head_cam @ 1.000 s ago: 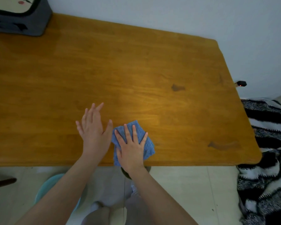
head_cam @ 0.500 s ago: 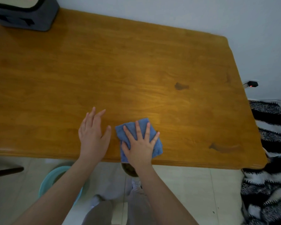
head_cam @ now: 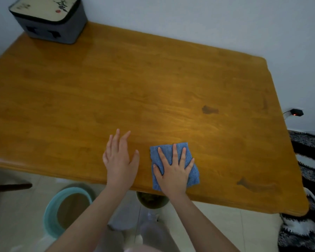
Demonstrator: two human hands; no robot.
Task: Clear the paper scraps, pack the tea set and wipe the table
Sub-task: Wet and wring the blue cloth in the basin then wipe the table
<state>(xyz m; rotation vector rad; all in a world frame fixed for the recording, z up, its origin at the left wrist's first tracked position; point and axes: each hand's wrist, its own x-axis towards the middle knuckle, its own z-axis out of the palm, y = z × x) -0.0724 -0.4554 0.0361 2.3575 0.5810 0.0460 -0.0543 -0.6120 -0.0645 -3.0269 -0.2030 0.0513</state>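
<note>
Both hands are flat and open near the front edge of the orange-brown wooden table (head_cam: 135,88). The left hand (head_cam: 119,159) lies bare over the wood with straight, slightly spread fingers, and just beside it the right hand (head_cam: 173,171) presses splayed fingers onto a folded blue woven cloth (head_cam: 194,176) lying right of centre. A grey fabric case with a cream printed lid (head_cam: 49,20) stands at the far left corner, and a round teal basin (head_cam: 49,215) sits on the floor below.

Pale wall (head_cam: 207,24), light tiled floor (head_cam: 253,233)
</note>
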